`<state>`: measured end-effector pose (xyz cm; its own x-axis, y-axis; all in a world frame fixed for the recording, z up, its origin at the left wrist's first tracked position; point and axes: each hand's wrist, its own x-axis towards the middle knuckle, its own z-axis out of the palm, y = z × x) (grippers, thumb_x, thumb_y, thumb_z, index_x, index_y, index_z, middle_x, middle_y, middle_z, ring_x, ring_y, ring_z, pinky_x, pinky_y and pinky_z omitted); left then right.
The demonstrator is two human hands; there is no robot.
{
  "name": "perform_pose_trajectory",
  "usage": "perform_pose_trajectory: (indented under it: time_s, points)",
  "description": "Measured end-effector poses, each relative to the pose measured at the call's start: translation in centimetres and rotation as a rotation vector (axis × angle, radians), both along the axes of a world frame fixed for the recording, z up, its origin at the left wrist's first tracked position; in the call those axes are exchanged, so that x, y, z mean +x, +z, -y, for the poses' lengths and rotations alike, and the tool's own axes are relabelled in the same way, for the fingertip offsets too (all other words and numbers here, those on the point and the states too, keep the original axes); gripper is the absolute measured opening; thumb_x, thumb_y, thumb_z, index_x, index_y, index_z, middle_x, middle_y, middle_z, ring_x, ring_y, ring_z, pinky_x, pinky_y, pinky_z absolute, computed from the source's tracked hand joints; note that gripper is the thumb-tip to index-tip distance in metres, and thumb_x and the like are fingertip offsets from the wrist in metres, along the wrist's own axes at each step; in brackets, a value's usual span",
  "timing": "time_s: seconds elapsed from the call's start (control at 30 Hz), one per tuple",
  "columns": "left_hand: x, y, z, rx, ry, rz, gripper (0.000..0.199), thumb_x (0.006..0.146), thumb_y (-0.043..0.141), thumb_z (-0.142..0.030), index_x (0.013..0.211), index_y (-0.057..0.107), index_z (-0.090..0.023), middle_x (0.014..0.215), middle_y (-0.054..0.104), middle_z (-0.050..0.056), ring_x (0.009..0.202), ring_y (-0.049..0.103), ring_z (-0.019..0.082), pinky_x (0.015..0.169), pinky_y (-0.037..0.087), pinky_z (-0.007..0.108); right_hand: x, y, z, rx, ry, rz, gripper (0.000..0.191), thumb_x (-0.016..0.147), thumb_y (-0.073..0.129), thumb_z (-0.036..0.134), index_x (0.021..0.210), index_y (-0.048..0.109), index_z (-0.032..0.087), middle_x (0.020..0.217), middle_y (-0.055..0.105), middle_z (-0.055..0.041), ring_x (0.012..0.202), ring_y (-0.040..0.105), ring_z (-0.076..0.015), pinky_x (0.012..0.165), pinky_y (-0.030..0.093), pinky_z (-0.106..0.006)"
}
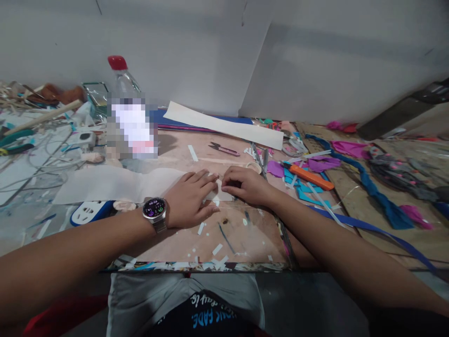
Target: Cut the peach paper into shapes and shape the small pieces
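A long white strip of paper or thin cloth (105,185) lies across the work surface, its left part slightly wavy. My left hand (191,199), with a watch (155,208) on the wrist, rests flat over the strip's right part, fingers stretched out. Close beside its fingertips, my right hand (247,185) is curled at the strip's right end, thumb and forefinger pinched together. Whatever sits in that pinch is too small or hidden to make out. Behind the hands lie small thread snips (224,150) and a ring of tape (254,167).
A red-capped bottle (122,84) stands back left, near another white strip (224,126). An orange cutter (308,176) lies right among coloured scraps. A blue-and-white power strip (91,213) is by my left forearm; green-handled pliers (17,140) lie far left.
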<state>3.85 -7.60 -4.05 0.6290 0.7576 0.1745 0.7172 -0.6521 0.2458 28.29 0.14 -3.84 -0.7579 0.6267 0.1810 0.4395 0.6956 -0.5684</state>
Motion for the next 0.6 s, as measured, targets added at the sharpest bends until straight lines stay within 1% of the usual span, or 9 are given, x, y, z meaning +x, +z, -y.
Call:
perform_pose_trajectory:
  time_s: [0.13, 0.27, 0.37, 0.47, 0.53, 0.6]
  points:
    - [0.02, -0.04, 0.0, 0.007, 0.002, -0.019, 0.053, 0.098, 0.05, -0.059, 0.135, 0.056, -0.02, 0.162, 0.046, 0.011, 0.151, 0.038, 0.036, 0.12, 0.034, 0.056, -0.02, 0.12, 0.07, -0.001, 0.003, 0.011, 0.011, 0.093, 0.068, 0.028, 0.093, 0.074, 0.018, 0.095, 0.068, -0.0062, 0.088, 0.064, -0.0172, 0.083, 0.048, -0.03]
    - [0.04, -0.02, 0.01, 0.009, 0.002, -0.016, 0.053, 0.098, 0.051, -0.058, 0.134, 0.056, -0.02, 0.161, 0.046, 0.011, 0.149, 0.04, 0.036, 0.12, 0.035, 0.056, 0.01, 0.34, 0.31, 0.011, -0.006, 0.015, 0.011, 0.092, 0.069, 0.028, 0.093, 0.075, 0.019, 0.095, 0.068, -0.0059, 0.085, 0.064, -0.0161, 0.08, 0.048, -0.029]
    - [0.04, 0.03, 0.02, 0.005, 0.002, -0.005, 0.052, 0.098, 0.051, -0.057, 0.134, 0.055, -0.02, 0.16, 0.048, 0.011, 0.149, 0.04, 0.036, 0.119, 0.036, 0.057, 0.03, 0.33, 0.39, 0.019, -0.012, 0.012, 0.014, 0.093, 0.068, 0.03, 0.099, 0.074, 0.018, 0.096, 0.069, -0.0059, 0.083, 0.063, -0.0159, 0.078, 0.049, -0.029]
    - [0.04, 0.09, 0.04, 0.005, 0.005, -0.003, 0.052, 0.098, 0.051, -0.057, 0.135, 0.055, -0.019, 0.16, 0.049, 0.011, 0.149, 0.04, 0.035, 0.119, 0.035, 0.056, 0.04, 0.1, 0.29, 0.043, -0.031, -0.019, 0.019, 0.098, 0.058, 0.023, 0.11, 0.073, 0.019, 0.101, 0.072, -0.007, 0.09, 0.066, -0.0175, 0.083, 0.05, -0.031]
    - [0.05, 0.15, 0.06, 0.004, 0.003, -0.005, 0.055, 0.098, 0.051, -0.057, 0.137, 0.054, -0.019, 0.16, 0.048, 0.012, 0.149, 0.041, 0.035, 0.119, 0.036, 0.056, 0.05, -0.04, 0.18, 0.059, -0.026, -0.027, 0.023, 0.098, 0.055, 0.019, 0.111, 0.074, 0.02, 0.104, 0.072, -0.0078, 0.096, 0.067, -0.0186, 0.087, 0.051, -0.032]
    - [0.08, 0.19, 0.07, 0.0, 0.004, -0.006, 0.06, 0.098, 0.051, -0.058, 0.142, 0.05, -0.018, 0.16, 0.048, 0.012, 0.149, 0.041, 0.036, 0.119, 0.035, 0.055, 0.08, -0.13, 0.1, 0.064, -0.02, -0.019, 0.023, 0.097, 0.058, 0.02, 0.11, 0.077, 0.02, 0.102, 0.072, -0.0079, 0.095, 0.068, -0.0188, 0.087, 0.051, -0.032]
